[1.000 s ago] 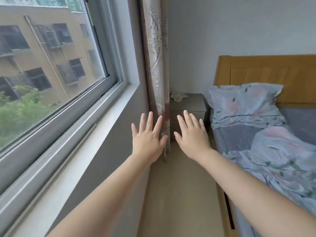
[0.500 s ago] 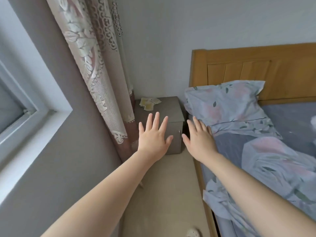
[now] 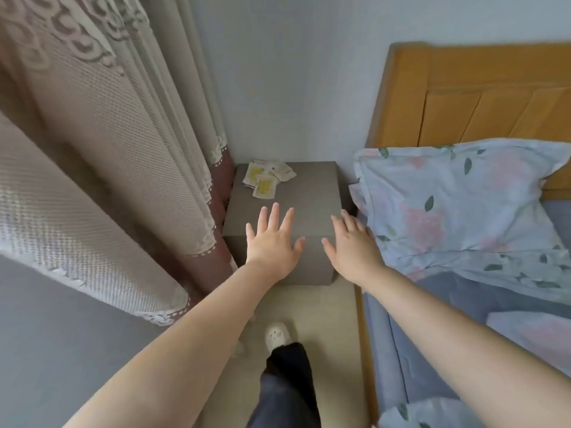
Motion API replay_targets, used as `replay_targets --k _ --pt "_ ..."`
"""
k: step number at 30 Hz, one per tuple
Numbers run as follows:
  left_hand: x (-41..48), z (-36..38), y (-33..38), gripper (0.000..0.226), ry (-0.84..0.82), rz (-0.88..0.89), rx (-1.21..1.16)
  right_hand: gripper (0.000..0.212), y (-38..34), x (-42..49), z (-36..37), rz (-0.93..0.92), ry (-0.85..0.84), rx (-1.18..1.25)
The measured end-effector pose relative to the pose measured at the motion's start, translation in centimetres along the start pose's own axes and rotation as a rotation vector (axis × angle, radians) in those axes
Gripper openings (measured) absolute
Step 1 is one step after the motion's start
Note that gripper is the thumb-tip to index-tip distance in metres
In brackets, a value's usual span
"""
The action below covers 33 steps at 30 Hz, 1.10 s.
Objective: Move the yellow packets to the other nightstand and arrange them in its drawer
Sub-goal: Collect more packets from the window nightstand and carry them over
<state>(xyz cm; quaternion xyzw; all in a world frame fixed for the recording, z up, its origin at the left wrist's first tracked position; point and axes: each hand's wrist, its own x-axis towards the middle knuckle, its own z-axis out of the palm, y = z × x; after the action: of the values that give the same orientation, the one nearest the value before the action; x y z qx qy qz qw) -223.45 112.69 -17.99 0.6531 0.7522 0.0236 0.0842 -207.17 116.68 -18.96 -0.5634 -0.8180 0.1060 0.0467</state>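
A person's leg in dark trousers (image 3: 287,384) and a pale slipper (image 3: 278,335) are standing on the beige floor (image 3: 327,319) at the near edge, with a bed (image 3: 463,288) running along the right. Two bare forearms are reaching away from the viewer. The left hand (image 3: 272,242) and the right hand (image 3: 352,248) are stretching out side by side, a little apart, fingers spread flat and holding nothing. They are over the near edge of a grey nightstand (image 3: 309,196); whether they are touching it is hard to tell. The yellow packets (image 3: 265,180) are lying in a small loose pile on the nightstand's far left corner, well beyond the fingertips. A lace curtain (image 3: 123,149) is hanging just left of the nightstand. A floral pillow (image 3: 463,205) is lying to its right, in front of a wooden headboard (image 3: 479,97).
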Motion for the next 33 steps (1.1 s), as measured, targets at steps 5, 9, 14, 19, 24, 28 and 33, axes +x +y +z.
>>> replay_targets --k 5,9,14,19,24,28,33 --pt "12.6 3.8 -3.2 0.065 -0.116 -0.049 -0.105 0.059 0.4 11.9 3.9 -0.033 -0.082 -0.085" --pt "24.0 7.9 -6.6 0.065 -0.275 -0.165 -0.336 0.06 0.4 23.2 7.6 0.004 -0.209 -0.084" --pt "34.3 13.1 -12.9 0.069 -0.52 -0.338 -0.381 0.062 -0.3 34.8 13.5 0.037 -0.399 -0.061" --pt "39.2 17.9 -16.6 0.08 -0.516 -0.453 -0.36 0.061 -0.1 41.2 18.6 0.083 -0.518 -0.046" --pt "42.4 22.4 -18.9 0.103 -0.502 -0.517 -0.245 0.062 0.6 45.0 23.0 -0.048 -0.604 -0.09" --pt "43.9 25.1 -20.8 0.111 -0.368 -0.505 -0.232 0.063 0.5 48.2 25.3 -0.229 -0.595 -0.122" --pt "43.1 27.0 -21.6 0.096 -0.202 -0.423 -0.153 0.065 -0.6 51.6 27.3 -0.457 -0.591 -0.172"
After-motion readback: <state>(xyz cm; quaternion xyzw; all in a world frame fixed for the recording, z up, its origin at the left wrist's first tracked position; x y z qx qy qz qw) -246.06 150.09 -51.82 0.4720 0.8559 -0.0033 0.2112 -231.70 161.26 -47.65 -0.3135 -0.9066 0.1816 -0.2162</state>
